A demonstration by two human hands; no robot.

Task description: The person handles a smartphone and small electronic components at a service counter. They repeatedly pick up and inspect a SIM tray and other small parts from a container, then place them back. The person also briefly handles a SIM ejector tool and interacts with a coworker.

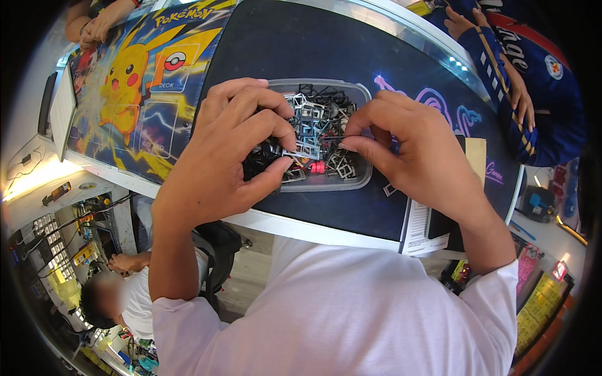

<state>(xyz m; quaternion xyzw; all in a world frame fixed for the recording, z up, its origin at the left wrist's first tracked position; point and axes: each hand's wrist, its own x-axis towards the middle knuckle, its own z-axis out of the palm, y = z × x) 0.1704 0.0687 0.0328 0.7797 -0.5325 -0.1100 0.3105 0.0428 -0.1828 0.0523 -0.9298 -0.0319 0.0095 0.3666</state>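
A clear plastic tub holds a heap of small frame-like parts that look like phone SIM trays, in black, silver and blue. Over its left side, my left hand has thumb and forefinger closed around the end of a small silver part. Across from it, my right hand pinches a thin dark part at the tub's right side. The curled fingers hide some of the heap. A pinkish-red piece shows near the front of the tub.
Under the tub lies a dark mat; a yellow and blue cartoon mat is to the left. A loose small frame and printed paper lie at right. Other people's hands rest far left, and a blue-sleeved person stands far right.
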